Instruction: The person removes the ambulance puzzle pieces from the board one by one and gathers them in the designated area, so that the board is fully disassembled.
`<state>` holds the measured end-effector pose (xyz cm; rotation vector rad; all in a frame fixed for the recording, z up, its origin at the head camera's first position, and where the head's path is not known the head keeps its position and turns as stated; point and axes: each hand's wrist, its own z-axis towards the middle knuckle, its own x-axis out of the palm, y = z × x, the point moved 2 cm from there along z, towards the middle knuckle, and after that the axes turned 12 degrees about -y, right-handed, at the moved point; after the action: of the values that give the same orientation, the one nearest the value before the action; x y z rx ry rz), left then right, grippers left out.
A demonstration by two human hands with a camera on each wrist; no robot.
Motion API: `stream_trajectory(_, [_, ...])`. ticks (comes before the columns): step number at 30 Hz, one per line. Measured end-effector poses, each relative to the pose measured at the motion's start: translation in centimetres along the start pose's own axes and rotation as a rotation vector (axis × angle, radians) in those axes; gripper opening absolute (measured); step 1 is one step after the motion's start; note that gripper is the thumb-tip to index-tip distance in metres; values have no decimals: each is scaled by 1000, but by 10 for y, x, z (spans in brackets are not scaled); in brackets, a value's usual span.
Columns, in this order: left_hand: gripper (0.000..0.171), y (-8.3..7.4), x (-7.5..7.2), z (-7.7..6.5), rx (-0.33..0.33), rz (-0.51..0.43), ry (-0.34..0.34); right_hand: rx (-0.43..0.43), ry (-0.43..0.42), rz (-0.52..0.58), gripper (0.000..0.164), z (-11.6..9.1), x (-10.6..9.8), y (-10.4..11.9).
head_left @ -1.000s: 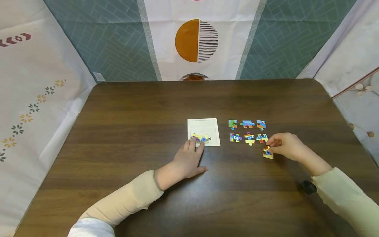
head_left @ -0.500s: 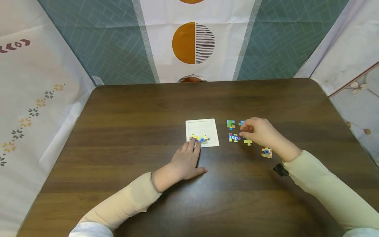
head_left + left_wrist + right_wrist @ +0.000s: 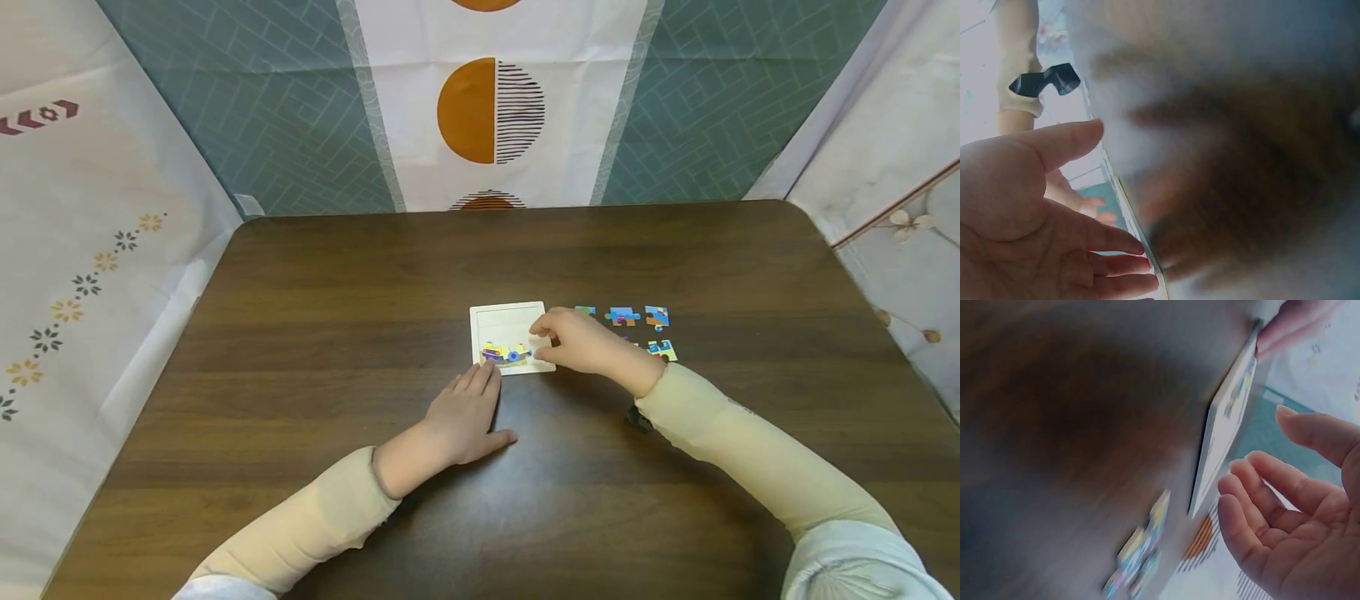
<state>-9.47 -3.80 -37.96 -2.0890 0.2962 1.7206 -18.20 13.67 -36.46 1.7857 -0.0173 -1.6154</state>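
Observation:
A white puzzle tray (image 3: 504, 320) lies on the table, with joined yellow and blue jigsaw pieces (image 3: 513, 356) along its near side. My left hand (image 3: 463, 414) lies flat, its straight fingertips at the tray's near edge. The left wrist view shows its palm (image 3: 1004, 206) and extended fingers. My right hand (image 3: 581, 340) hovers at the tray's right side, fingers bent and thumb apart. Seen from the right wrist, this hand (image 3: 1297, 512) has loosely curled fingers with nothing between them. Its forearm hides some loose pieces.
Right of the tray lie loose jigsaw pieces: a green one (image 3: 585, 310), a blue one (image 3: 622, 316), another blue one (image 3: 657, 316) and a red-yellow one (image 3: 662, 349). A small black device (image 3: 639, 419) sits at the right wrist. Patterned cloths hang around the brown table (image 3: 360, 275).
My right hand has left the loose pieces at the right and moved left to the tray, carrying nothing visible. My left hand has drawn back slightly towards the table's front.

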Motion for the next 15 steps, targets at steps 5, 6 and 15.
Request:
stream_trajectory(5, [84, 0, -2, 1, 8, 52, 26, -62, 58, -44, 36, 5, 11, 10])
stream_trajectory(6, [84, 0, -2, 1, 8, 61, 32, -73, 65, -51, 35, 6, 13, 12])
stream_trajectory(15, [84, -2, -3, 3, -7, 108, 61, -66, 99, -80, 28, 13, 20, 15])
